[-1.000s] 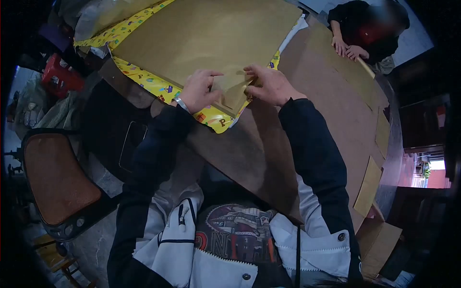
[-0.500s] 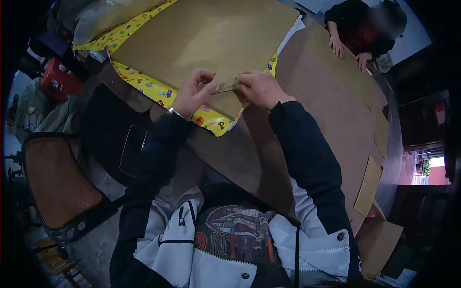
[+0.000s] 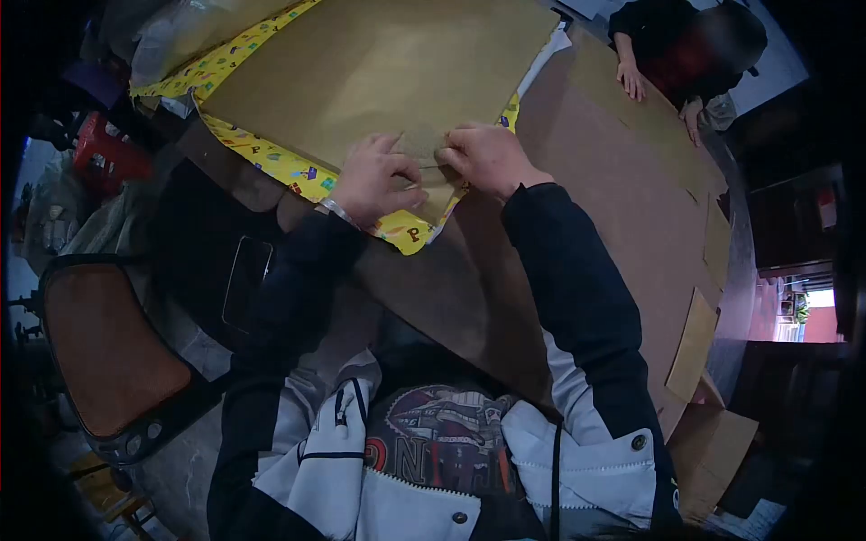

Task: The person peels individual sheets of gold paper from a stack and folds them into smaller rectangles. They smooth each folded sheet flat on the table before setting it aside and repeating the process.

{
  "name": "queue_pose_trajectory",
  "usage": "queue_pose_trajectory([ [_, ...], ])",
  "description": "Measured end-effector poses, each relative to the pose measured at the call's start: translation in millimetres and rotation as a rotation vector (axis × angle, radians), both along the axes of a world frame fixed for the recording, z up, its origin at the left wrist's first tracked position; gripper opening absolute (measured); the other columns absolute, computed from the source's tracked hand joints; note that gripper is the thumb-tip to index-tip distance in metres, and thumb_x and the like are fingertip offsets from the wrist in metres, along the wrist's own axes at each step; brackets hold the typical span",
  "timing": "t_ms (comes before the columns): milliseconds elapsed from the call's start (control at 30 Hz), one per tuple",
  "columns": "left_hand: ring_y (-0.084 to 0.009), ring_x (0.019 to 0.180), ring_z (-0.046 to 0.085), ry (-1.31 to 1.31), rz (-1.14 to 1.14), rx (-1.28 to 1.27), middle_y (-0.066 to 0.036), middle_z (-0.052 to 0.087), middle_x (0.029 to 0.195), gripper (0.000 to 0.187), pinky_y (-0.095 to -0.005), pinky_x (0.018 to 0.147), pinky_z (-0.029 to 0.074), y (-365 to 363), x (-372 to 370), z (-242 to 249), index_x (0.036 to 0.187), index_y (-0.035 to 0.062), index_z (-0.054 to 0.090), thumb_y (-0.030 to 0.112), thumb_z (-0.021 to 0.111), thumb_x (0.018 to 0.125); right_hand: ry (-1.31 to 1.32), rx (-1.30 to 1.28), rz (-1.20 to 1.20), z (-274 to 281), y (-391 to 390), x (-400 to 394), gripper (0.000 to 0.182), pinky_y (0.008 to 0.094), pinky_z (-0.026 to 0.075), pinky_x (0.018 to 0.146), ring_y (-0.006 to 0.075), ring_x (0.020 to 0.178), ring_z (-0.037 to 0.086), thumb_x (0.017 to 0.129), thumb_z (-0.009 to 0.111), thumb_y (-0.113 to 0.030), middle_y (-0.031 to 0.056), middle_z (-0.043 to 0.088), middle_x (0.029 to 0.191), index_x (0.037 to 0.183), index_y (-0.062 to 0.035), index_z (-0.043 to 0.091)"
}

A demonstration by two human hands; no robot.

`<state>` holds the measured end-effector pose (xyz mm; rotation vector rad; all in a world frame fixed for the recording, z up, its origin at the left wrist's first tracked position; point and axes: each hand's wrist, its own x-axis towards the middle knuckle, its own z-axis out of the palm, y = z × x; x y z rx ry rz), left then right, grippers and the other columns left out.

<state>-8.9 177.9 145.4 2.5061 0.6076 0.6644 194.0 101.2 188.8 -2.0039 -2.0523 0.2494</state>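
My left hand (image 3: 372,180) is bent over the near corner of a large brown cardboard sheet (image 3: 361,68), its fingers curled. What they hold, if anything, is hidden. Beside it, my right hand (image 3: 490,160) pinches the end of a thin strip, perhaps tape, which runs towards the left hand and is too faint to identify surely. Under the cardboard lies yellow printed wrapping paper (image 3: 262,153), whose patterned border shows along the left and near edges. White backing of the paper turns up at the right.
The brown table (image 3: 586,216) carries cardboard strips (image 3: 693,345) along its right edge. Across it, another person (image 3: 663,68) rests both hands on cardboard. A chair (image 3: 113,343), a phone (image 3: 246,282) and a red stool (image 3: 113,155) are at left; a cardboard box (image 3: 717,446) stands lower right.
My left hand has turned over and moved slightly right, its fingers now curled down at the sheet's corner. My right hand has barely shifted. The other person's hand has moved slightly.
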Motion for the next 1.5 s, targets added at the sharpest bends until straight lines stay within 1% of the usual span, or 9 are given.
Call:
queue_pose_trajectory([
  [167, -0.0347, 0.104, 0.050, -0.009, 0.020, 0.087, -0.012, 0.056, 0.099, 0.015, -0.0454, 0.090, 0.040, 2, 3, -7, 0.080, 0.0167, 0.072, 0.029, 0.070, 0.072, -0.008, 0.006, 0.021, -3, 0, 6, 0.028, 0.0407, 0.051, 0.074, 0.0326, 0.085, 0.064, 0.086, 0.058, -0.032, 0.0124, 0.064, 0.089, 0.085, -0.0056, 0.066],
  [367, -0.0349, 0.104, 0.051, 0.098, 0.058, 0.138, -0.012, 0.059, 0.098, 0.012, -0.0449, 0.087, 0.042, 0, 5, -2, 0.079, 0.0142, 0.070, 0.025, 0.066, 0.075, 0.046, 0.017, 0.117, -8, -5, 23, 0.018, 0.0361, 0.052, 0.081, 0.0296, 0.093, 0.065, 0.083, 0.059, -0.017, 0.0117, 0.066, 0.108, 0.092, -0.0035, 0.066],
  [433, -0.0345, 0.104, 0.051, 0.047, 0.054, 0.150, -0.012, 0.059, 0.097, 0.012, -0.0449, 0.087, 0.042, -1, 6, -3, 0.079, 0.0135, 0.069, 0.024, 0.066, 0.075, 0.325, -0.051, 0.114, -10, -8, 30, 0.018, 0.0334, 0.051, 0.087, 0.0260, 0.102, 0.064, 0.079, 0.060, -0.006, 0.0139, 0.063, 0.119, 0.095, -0.0014, 0.065],
  [533, -0.0340, 0.104, 0.052, 0.002, 0.047, 0.161, -0.011, 0.059, 0.096, 0.011, -0.0443, 0.087, 0.041, -1, 5, -4, 0.079, 0.0124, 0.068, 0.023, 0.066, 0.075, 0.401, -0.084, 0.103, -12, -8, 32, 0.022, 0.0319, 0.050, 0.089, 0.0233, 0.107, 0.063, 0.077, 0.064, -0.002, 0.0154, 0.061, 0.122, 0.099, -0.0010, 0.065],
  [867, -0.0342, 0.100, 0.052, -0.025, 0.023, 0.118, -0.012, 0.057, 0.092, 0.011, -0.0446, 0.085, 0.040, 0, 5, -2, 0.078, 0.0118, 0.067, 0.022, 0.065, 0.075, 0.429, -0.140, 0.034, -7, -8, 26, 0.026, 0.0303, 0.051, 0.085, 0.0193, 0.100, 0.063, 0.079, 0.070, -0.010, 0.0133, 0.062, 0.119, 0.103, -0.0012, 0.065],
  [1167, -0.0353, 0.097, 0.052, 0.037, -0.001, 0.102, -0.015, 0.058, 0.093, 0.012, -0.0439, 0.086, 0.040, 4, 3, -2, 0.078, 0.0115, 0.068, 0.023, 0.065, 0.077, 0.240, -0.052, 0.135, -5, -12, 22, 0.029, 0.0334, 0.050, 0.086, 0.0264, 0.100, 0.063, 0.080, 0.071, -0.021, 0.0134, 0.060, 0.120, 0.101, -0.0016, 0.063],
  [1233, -0.0356, 0.098, 0.051, -0.108, -0.036, 0.071, -0.014, 0.058, 0.092, 0.012, -0.0439, 0.086, 0.040, 5, 2, -4, 0.078, 0.0113, 0.069, 0.023, 0.064, 0.078, 0.225, -0.007, 0.135, -9, -9, 23, 0.025, 0.0332, 0.050, 0.085, 0.0254, 0.098, 0.063, 0.082, 0.069, -0.021, 0.0132, 0.061, 0.117, 0.099, -0.0028, 0.064],
  [1400, -0.0260, 0.085, 0.061, -0.235, -0.222, -0.480, -0.016, 0.062, 0.089, 0.027, -0.0329, 0.074, 0.046, 12, -4, 7, 0.090, 0.0006, 0.068, 0.027, 0.066, 0.084, 0.288, -0.033, 0.135, -14, -6, 24, 0.023, 0.0328, 0.051, 0.083, 0.0254, 0.097, 0.063, 0.084, 0.067, -0.022, 0.0118, 0.064, 0.111, 0.096, -0.0034, 0.065],
  [1500, -0.0266, 0.085, 0.060, -0.227, -0.226, -0.444, -0.014, 0.061, 0.088, 0.030, -0.0337, 0.074, 0.046, 12, -7, 9, 0.089, 0.0015, 0.069, 0.030, 0.070, 0.081, 0.275, -0.029, 0.122, -14, -6, 23, 0.022, 0.0324, 0.051, 0.082, 0.0256, 0.096, 0.063, 0.084, 0.067, -0.022, 0.0109, 0.064, 0.109, 0.096, -0.0033, 0.065],
])
